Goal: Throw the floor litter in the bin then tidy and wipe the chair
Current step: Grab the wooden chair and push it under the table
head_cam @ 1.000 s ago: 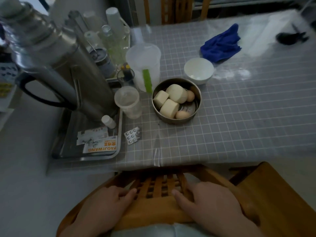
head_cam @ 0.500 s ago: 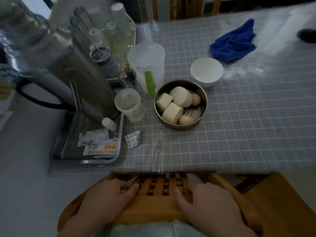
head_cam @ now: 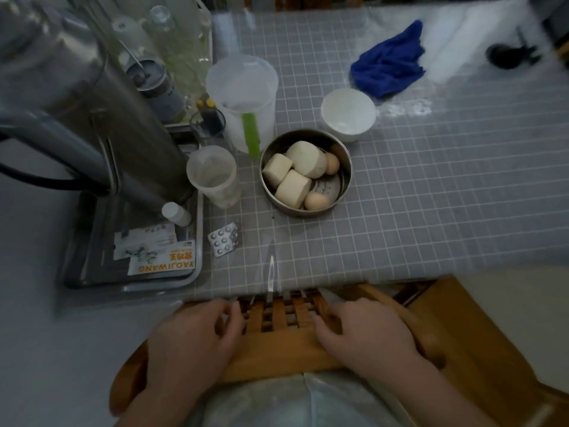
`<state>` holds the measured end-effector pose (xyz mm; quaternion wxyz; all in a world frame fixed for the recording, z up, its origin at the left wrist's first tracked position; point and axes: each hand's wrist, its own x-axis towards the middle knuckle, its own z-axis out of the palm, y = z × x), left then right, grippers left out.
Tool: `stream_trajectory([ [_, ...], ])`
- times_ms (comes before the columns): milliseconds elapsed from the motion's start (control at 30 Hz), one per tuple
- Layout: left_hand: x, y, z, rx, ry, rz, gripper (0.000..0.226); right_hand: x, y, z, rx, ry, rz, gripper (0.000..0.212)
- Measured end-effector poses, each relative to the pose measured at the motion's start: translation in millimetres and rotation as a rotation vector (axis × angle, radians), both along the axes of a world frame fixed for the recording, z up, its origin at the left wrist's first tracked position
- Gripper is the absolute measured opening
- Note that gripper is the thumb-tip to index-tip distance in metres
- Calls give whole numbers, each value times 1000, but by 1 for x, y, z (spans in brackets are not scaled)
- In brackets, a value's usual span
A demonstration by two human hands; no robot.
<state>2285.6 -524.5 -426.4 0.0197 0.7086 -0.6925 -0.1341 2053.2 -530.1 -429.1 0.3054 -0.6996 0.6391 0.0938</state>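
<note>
A wooden chair (head_cam: pixel 277 343) with a lattice backrest stands at the bottom of the head view, pushed partly under the table's near edge. My left hand (head_cam: pixel 191 343) grips the left side of its backrest, fingers curled over the top rail. On the right side, my right hand (head_cam: pixel 366 337) holds the backrest the same way. A crumpled blue cloth (head_cam: pixel 389 61) lies far back on the table, out of reach of both hands. No bin or floor litter is in view.
The grid-patterned table (head_cam: pixel 431 195) carries a metal bowl (head_cam: pixel 346 183) of buns and eggs, a white bowl (head_cam: pixel 348 114), a plastic jug (head_cam: pixel 243 97), a cup (head_cam: pixel 212 174), a pill blister (head_cam: pixel 224 240) and a tray (head_cam: pixel 197 272) with a steel thermos (head_cam: pixel 92 97). A second wooden chair (head_cam: pixel 492 349) stands at right.
The view has moved closer over the table and the chair's backrest has slid further under the table's edge. Both hands keep their hold on it.
</note>
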Motion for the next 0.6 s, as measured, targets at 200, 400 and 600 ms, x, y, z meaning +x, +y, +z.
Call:
stream_trajectory([
  [200, 3, 3, -3, 31, 29, -98, 15, 0, 9, -1, -192, -17, 5, 53],
  [400, -22, 4, 28, -199, 78, -287, 15, -13, 35, 21, -543, -71, -143, 55],
  [600, -101, 20, 85, -415, 131, -364, 30, -85, 67, 63, -804, -20, -226, 58],
])
